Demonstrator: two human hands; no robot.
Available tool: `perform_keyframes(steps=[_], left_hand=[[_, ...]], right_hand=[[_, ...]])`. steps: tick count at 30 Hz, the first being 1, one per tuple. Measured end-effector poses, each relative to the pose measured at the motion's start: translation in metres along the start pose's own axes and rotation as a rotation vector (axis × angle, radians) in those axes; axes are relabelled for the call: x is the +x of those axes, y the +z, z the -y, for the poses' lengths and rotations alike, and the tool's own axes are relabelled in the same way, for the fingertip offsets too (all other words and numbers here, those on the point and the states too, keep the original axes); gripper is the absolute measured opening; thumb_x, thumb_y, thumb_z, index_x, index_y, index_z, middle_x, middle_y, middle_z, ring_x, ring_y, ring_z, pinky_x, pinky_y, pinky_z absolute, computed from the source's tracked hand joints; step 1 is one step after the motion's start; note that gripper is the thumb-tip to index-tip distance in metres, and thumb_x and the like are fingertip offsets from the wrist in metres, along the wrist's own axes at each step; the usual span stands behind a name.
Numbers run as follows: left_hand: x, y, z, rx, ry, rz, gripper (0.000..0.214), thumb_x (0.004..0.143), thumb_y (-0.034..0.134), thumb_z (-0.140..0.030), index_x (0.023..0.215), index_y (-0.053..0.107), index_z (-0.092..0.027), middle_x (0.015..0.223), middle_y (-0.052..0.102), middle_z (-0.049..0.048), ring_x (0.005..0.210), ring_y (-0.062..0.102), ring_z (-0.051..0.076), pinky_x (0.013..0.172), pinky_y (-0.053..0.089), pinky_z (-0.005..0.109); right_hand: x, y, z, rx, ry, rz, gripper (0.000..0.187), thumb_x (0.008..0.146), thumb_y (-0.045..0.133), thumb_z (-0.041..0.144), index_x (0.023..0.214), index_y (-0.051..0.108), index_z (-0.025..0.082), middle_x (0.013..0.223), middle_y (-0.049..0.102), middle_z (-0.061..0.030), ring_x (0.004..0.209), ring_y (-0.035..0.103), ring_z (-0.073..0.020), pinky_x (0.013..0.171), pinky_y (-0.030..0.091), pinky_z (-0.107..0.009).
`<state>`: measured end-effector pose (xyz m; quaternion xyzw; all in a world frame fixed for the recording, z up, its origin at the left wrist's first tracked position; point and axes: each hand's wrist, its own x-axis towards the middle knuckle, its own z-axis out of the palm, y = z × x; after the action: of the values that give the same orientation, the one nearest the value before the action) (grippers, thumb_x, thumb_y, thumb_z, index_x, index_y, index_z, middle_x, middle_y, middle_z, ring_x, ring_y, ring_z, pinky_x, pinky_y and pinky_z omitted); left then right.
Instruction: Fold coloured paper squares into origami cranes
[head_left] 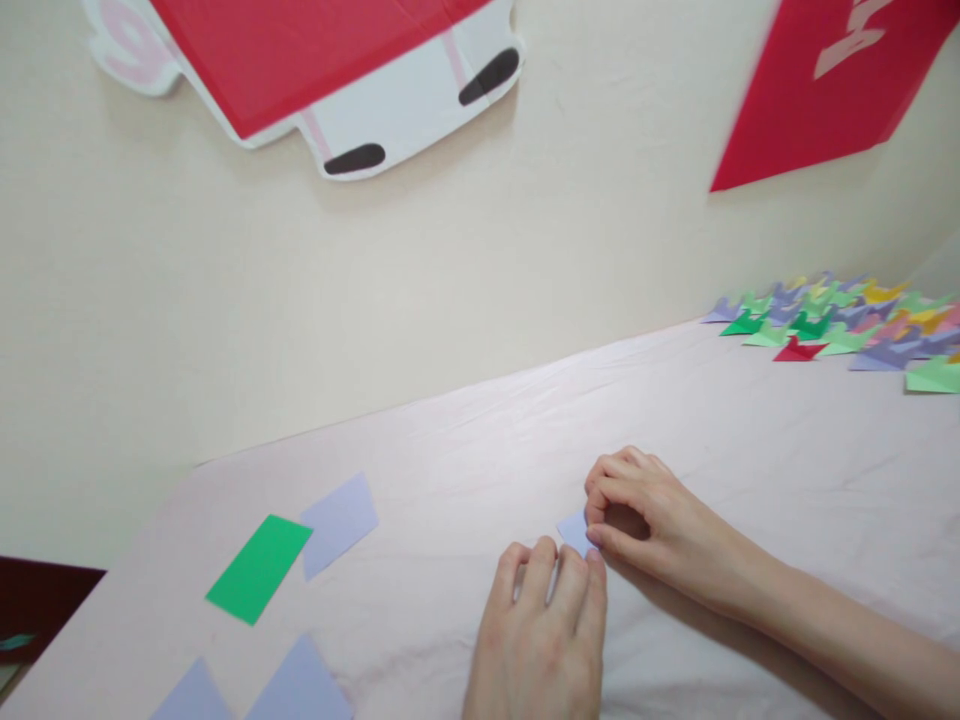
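Observation:
A small piece of pale lavender paper [574, 532] lies on the cloth-covered table between my hands, mostly covered by them. My right hand [645, 515] comes in from the right, its thumb and fingers pinched together at the paper's right edge. From below, my left hand [541, 630] reaches up with bent fingers close together, the fingertips pressing at the paper's lower edge. Both hands are nearly touching. How the paper is folded under the fingers cannot be made out.
A green paper rectangle [259, 569] overlaps a lavender sheet [341, 525] on the left. Two more lavender sheets [300, 685] lie at the bottom left. Several folded paper birds [844, 325] stand at the far right, by the wall [450, 290]. Red decorations [832, 90] hang above.

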<state>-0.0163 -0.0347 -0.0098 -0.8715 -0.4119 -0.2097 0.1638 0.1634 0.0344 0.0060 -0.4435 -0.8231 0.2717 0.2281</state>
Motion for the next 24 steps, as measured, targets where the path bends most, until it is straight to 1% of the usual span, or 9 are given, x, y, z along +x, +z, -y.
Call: perform_keyframes(steps=[3, 6, 10, 15, 20, 24], left_hand=[[0.0015, -0.0020, -0.0007, -0.008, -0.010, 0.016, 0.028, 0.091, 0.045, -0.011, 0.110, 0.066, -0.013, 0.100, 0.067, 0.0038, 0.095, 0.053, 0.021, 0.086, 0.039, 0.037], [0.0018, -0.0040, -0.0008, -0.010, -0.006, 0.033, 0.026, 0.092, 0.044, -0.012, 0.104, 0.067, -0.013, 0.100, 0.067, 0.0035, 0.094, 0.054, 0.021, 0.087, 0.038, 0.037], [0.0005, -0.0049, 0.0000, 0.005, 0.004, 0.012, 0.024, 0.093, 0.044, -0.013, 0.096, 0.068, -0.015, 0.101, 0.067, 0.0031, 0.095, 0.053, 0.021, 0.087, 0.037, 0.037], [0.0000, -0.0041, 0.0012, 0.002, 0.007, 0.023, 0.021, 0.091, 0.048, -0.013, 0.098, 0.067, -0.015, 0.100, 0.066, 0.0035, 0.093, 0.054, 0.021, 0.085, 0.038, 0.037], [0.0010, -0.0040, 0.0012, -0.016, -0.006, 0.036, 0.022, 0.089, 0.049, -0.012, 0.101, 0.066, -0.015, 0.096, 0.066, 0.0025, 0.091, 0.054, 0.020, 0.084, 0.039, 0.036], [0.0009, -0.0036, 0.0000, -0.004, 0.002, 0.031, 0.020, 0.088, 0.050, -0.012, 0.099, 0.066, -0.015, 0.097, 0.066, 0.0034, 0.091, 0.055, 0.021, 0.084, 0.040, 0.036]], right_hand=[[0.0002, 0.0004, 0.0008, -0.012, 0.002, 0.001, 0.016, 0.080, 0.060, 0.009, 0.070, 0.057, 0.021, 0.082, 0.061, -0.0016, 0.087, 0.051, -0.0219, 0.080, 0.038, -0.038], [0.0002, 0.0003, 0.0020, -0.028, -0.004, 0.007, 0.015, 0.081, 0.060, 0.009, 0.071, 0.057, 0.021, 0.082, 0.061, -0.0019, 0.088, 0.051, -0.0221, 0.080, 0.037, -0.038], [-0.0006, -0.0006, 0.0002, -0.031, -0.010, 0.013, 0.015, 0.082, 0.057, 0.008, 0.073, 0.055, 0.020, 0.084, 0.061, -0.0026, 0.087, 0.051, -0.0221, 0.079, 0.037, -0.038], [-0.0026, -0.0013, -0.0019, 0.002, -0.017, 0.016, 0.019, 0.081, 0.052, 0.005, 0.085, 0.058, 0.022, 0.091, 0.062, -0.0030, 0.092, 0.051, -0.0228, 0.083, 0.038, -0.039], [-0.0042, 0.0004, 0.0045, -0.029, 0.016, 0.022, 0.020, 0.071, 0.059, 0.009, 0.086, 0.058, 0.023, 0.095, 0.062, -0.0037, 0.095, 0.050, -0.0251, 0.086, 0.039, -0.041], [-0.0043, 0.0001, 0.0036, -0.007, 0.019, 0.028, 0.019, 0.074, 0.057, 0.009, 0.087, 0.058, 0.023, 0.095, 0.062, -0.0043, 0.095, 0.050, -0.0249, 0.086, 0.040, -0.042]])
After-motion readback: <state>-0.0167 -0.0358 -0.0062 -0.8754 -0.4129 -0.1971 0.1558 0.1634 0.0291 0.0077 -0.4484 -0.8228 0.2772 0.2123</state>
